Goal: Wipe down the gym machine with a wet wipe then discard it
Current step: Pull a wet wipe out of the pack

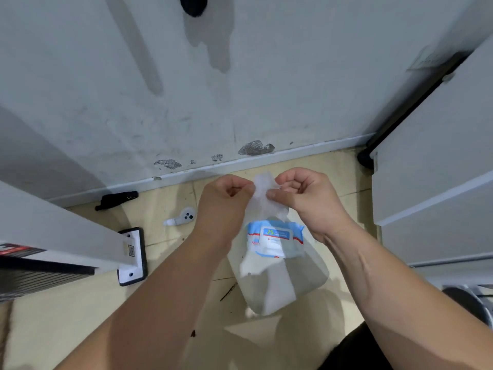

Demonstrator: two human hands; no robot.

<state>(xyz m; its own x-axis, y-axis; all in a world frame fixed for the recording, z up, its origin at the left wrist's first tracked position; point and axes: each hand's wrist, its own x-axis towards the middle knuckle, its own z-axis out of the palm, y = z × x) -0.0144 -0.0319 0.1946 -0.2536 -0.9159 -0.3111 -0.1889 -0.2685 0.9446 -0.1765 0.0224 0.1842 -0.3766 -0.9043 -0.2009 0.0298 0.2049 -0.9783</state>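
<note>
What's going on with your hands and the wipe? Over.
Left hand and right hand both pinching thin white wet wipe. Blue-and-white plastic wipes pack just below it. Nothing blocking the hands.

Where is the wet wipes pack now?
Head view, centre: the wet wipes pack sits just below the left hand and right hand, which pinch a wipe.

White wet wipe (262, 198) (thin, crumpled, partly unfolded) hangs upright just above the wipes pack (276, 239). The pack, blue and white with a rectangular lid flap, lies face up.
</note>
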